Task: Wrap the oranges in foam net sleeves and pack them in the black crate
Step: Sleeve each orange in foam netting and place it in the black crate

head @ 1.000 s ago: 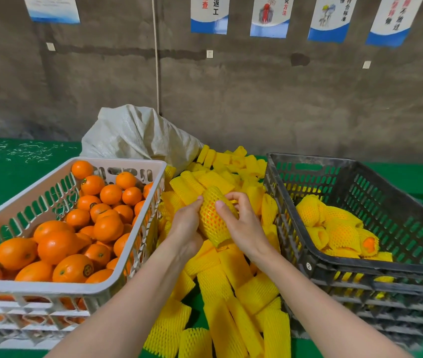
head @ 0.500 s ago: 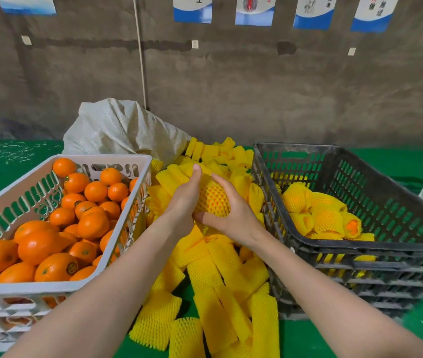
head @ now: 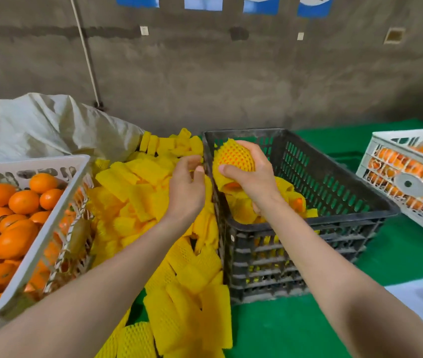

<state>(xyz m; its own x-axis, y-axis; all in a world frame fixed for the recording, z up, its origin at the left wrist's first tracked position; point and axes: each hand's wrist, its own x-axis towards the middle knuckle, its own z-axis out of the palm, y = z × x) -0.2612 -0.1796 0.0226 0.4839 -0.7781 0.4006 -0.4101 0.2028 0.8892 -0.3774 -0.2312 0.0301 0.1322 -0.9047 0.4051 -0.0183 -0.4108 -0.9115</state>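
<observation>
Head camera looks down past my two bare arms at a green table [head: 411, 254] with a grey wall [head: 231, 86] behind it. At 8 o'clock sits a big white crate [head: 24, 161] full of bare oranges [head: 24, 201]. The black crate [head: 256, 267] stands just right of the middle, toward 3 o'clock, with a few wrapped oranges [head: 295, 202] in its bottom. A white sack [head: 50, 127] slumps at 10 o'clock. A heap of yellow foam net sleeves [head: 138, 192] fills the gap between the two crates and spills down to 6 o'clock. Another white crate [head: 385, 161] of oranges peeks in at 3 o'clock. My right hand [head: 254, 177] is up over the black crate near its left wall, fingers and thumb wrapped around an orange in a yellow sleeve [head: 233, 156]. My left hand [head: 187, 187] is just beside it, at its 9 o'clock, over the heap, fingers loosely bent. I cannot tell if they pinch anything.
</observation>
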